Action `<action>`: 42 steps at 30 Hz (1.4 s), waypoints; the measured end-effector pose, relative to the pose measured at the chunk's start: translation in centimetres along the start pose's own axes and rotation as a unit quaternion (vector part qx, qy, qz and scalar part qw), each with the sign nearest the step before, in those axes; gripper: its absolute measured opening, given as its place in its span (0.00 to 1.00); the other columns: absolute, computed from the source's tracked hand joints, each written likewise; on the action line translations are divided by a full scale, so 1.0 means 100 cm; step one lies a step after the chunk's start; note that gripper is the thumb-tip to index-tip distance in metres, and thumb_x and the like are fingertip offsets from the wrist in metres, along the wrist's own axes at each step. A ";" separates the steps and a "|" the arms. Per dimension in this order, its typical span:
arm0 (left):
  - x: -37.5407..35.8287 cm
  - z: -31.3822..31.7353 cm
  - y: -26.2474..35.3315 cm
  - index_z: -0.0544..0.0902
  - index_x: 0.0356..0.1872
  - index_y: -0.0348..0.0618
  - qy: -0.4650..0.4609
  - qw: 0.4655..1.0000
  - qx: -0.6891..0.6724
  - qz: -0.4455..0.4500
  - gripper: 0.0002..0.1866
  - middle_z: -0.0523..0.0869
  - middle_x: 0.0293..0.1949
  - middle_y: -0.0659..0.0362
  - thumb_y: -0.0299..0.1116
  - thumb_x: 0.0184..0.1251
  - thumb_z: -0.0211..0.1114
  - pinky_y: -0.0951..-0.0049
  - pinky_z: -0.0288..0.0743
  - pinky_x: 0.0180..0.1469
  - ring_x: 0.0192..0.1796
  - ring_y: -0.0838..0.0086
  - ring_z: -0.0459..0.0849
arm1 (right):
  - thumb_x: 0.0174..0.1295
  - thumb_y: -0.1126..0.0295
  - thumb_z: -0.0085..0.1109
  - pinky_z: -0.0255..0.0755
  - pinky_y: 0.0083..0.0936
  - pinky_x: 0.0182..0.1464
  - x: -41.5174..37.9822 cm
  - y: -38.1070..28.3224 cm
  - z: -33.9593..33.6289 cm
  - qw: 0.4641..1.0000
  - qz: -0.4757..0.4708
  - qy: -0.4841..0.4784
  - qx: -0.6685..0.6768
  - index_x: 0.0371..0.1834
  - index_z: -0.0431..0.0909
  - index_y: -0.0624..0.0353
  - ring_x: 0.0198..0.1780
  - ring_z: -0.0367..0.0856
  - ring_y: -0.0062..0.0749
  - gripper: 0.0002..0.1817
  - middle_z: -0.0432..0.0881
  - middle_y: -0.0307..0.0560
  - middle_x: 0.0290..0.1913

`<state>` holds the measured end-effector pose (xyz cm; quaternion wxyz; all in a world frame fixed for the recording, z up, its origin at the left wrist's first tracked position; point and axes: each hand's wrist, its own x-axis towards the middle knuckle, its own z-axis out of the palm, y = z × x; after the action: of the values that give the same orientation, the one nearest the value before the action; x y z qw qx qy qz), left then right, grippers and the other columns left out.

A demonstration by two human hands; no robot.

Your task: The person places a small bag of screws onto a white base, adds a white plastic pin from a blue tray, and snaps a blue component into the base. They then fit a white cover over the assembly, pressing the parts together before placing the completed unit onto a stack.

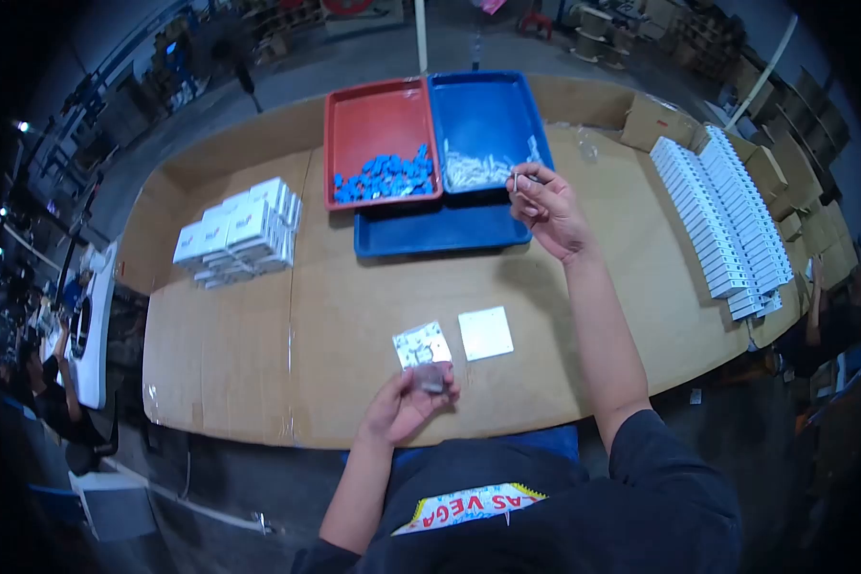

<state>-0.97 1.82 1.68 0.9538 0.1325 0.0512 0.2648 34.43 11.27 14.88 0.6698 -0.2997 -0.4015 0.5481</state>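
Note:
Near the front edge of the table, my left hand (411,402) is closed around a small grey squarish piece (430,377) with a shiny surface. Just beyond its fingertips lies a white square panel (421,342) with small fittings on its face, partly covered by the grey piece. A plain white square panel (487,333) rests flat to its right. My right hand (549,210) is raised by the front right corner of the blue tray (478,105), fingertips pinched together; what they hold is too small to name. Several small clear-white packets (474,170) lie in that tray.
A red tray (378,115) holds several small blue pieces (387,179). Another blue tray (440,232) sits in front of both. White boxes (244,225) are stacked at left, long rows of white boxes (722,220) at right. Cardboard walls (230,139) border the table.

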 end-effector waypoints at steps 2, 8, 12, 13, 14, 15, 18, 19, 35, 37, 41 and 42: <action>0.002 0.006 0.002 0.72 0.72 0.27 0.027 0.999 -0.020 0.005 0.30 0.85 0.59 0.45 0.47 0.87 0.51 0.56 0.78 0.68 0.62 0.55 0.84 | 0.70 0.74 0.69 0.67 0.16 0.35 -0.016 0.011 0.013 0.996 0.013 0.048 -0.067 0.52 0.85 0.63 0.32 0.73 0.13 0.11 0.88 0.44 0.42; 0.009 0.024 0.003 0.73 0.72 0.34 0.113 0.991 0.057 0.044 0.28 0.87 0.59 0.50 0.48 0.88 0.50 0.60 0.80 0.63 0.57 0.62 0.87 | 0.68 0.76 0.69 0.71 0.15 0.38 -0.083 0.072 0.047 0.973 0.094 -0.003 -0.212 0.50 0.85 0.64 0.35 0.79 0.14 0.09 0.90 0.41 0.40; 0.006 0.019 -0.001 0.75 0.72 0.39 0.147 0.986 0.074 0.030 0.26 0.87 0.61 0.50 0.48 0.88 0.51 0.58 0.80 0.62 0.58 0.63 0.87 | 0.68 0.74 0.72 0.72 0.14 0.38 -0.105 0.084 0.064 0.958 0.127 -0.070 -0.246 0.46 0.88 0.63 0.35 0.78 0.11 0.07 0.88 0.36 0.38; 0.006 0.017 -0.002 0.75 0.72 0.40 0.147 0.986 0.075 0.027 0.26 0.87 0.61 0.50 0.48 0.88 0.51 0.59 0.81 0.62 0.58 0.63 0.88 | 0.68 0.73 0.73 0.70 0.14 0.37 -0.108 0.084 0.066 0.952 0.132 -0.086 -0.260 0.45 0.88 0.62 0.34 0.77 0.10 0.07 0.88 0.34 0.37; 0.006 0.016 -0.003 0.75 0.72 0.41 0.148 0.985 0.083 0.023 0.25 0.87 0.61 0.50 0.49 0.88 0.51 0.59 0.81 0.61 0.58 0.63 0.88 | 0.67 0.72 0.73 0.69 0.15 0.35 -0.108 0.081 0.067 0.940 0.144 -0.109 -0.290 0.45 0.89 0.61 0.32 0.75 0.10 0.07 0.87 0.33 0.36; 0.008 0.017 -0.003 0.75 0.72 0.41 0.149 0.984 0.091 0.021 0.25 0.87 0.62 0.50 0.49 0.88 0.50 0.59 0.81 0.61 0.58 0.63 0.88 | 0.66 0.72 0.73 0.68 0.16 0.35 -0.107 0.079 0.068 0.931 0.144 -0.120 -0.312 0.45 0.89 0.61 0.32 0.75 0.11 0.07 0.87 0.32 0.36; 0.010 0.023 -0.002 0.75 0.71 0.41 0.145 0.985 0.093 0.018 0.26 0.87 0.61 0.51 0.50 0.88 0.50 0.60 0.81 0.60 0.57 0.64 0.88 | 0.64 0.73 0.74 0.67 0.17 0.34 -0.102 0.074 0.073 0.905 0.135 -0.164 -0.368 0.45 0.89 0.59 0.31 0.74 0.12 0.08 0.87 0.32 0.35; 0.010 0.024 -0.002 0.75 0.71 0.41 0.143 0.986 0.090 0.018 0.26 0.87 0.61 0.51 0.50 0.88 0.49 0.60 0.82 0.60 0.57 0.64 0.88 | 0.64 0.73 0.74 0.66 0.17 0.34 -0.100 0.073 0.073 0.897 0.129 -0.183 -0.380 0.44 0.90 0.59 0.32 0.74 0.12 0.07 0.86 0.33 0.35; 0.005 0.020 -0.005 0.80 0.62 0.37 0.200 0.970 0.138 0.000 0.23 0.89 0.55 0.53 0.48 0.86 0.56 0.67 0.85 0.55 0.55 0.68 0.91 | 0.69 0.70 0.68 0.79 0.30 0.51 -0.075 0.082 0.071 0.815 0.124 -0.414 -0.387 0.44 0.90 0.64 0.47 0.86 0.32 0.09 0.88 0.47 0.51; 0.005 0.017 -0.005 0.80 0.62 0.37 0.189 0.973 0.129 0.006 0.23 0.89 0.55 0.53 0.48 0.87 0.56 0.66 0.85 0.55 0.56 0.67 0.91 | 0.74 0.67 0.64 0.79 0.31 0.53 -0.077 0.082 0.071 0.828 0.136 -0.402 -0.367 0.48 0.89 0.64 0.49 0.86 0.33 0.12 0.88 0.48 0.53; 0.007 0.022 -0.003 0.77 0.66 0.37 0.188 0.974 0.128 0.007 0.23 0.88 0.57 0.51 0.48 0.88 0.51 0.63 0.86 0.57 0.59 0.61 0.90 | 0.80 0.65 0.56 0.77 0.32 0.60 -0.077 0.074 0.079 0.834 0.233 -0.370 -0.338 0.56 0.86 0.68 0.54 0.85 0.37 0.16 0.88 0.49 0.57; 0.008 0.022 -0.004 0.75 0.67 0.37 0.190 0.973 0.132 0.007 0.24 0.87 0.58 0.49 0.47 0.89 0.49 0.60 0.86 0.59 0.60 0.59 0.89 | 0.81 0.65 0.56 0.77 0.32 0.60 -0.079 0.075 0.080 0.826 0.218 -0.381 -0.352 0.56 0.86 0.68 0.55 0.85 0.37 0.16 0.88 0.49 0.57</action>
<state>0.25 1.44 3.62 0.8989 0.2052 0.2651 0.2822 23.15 4.96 10.90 0.1754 -0.3624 -0.7148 0.5718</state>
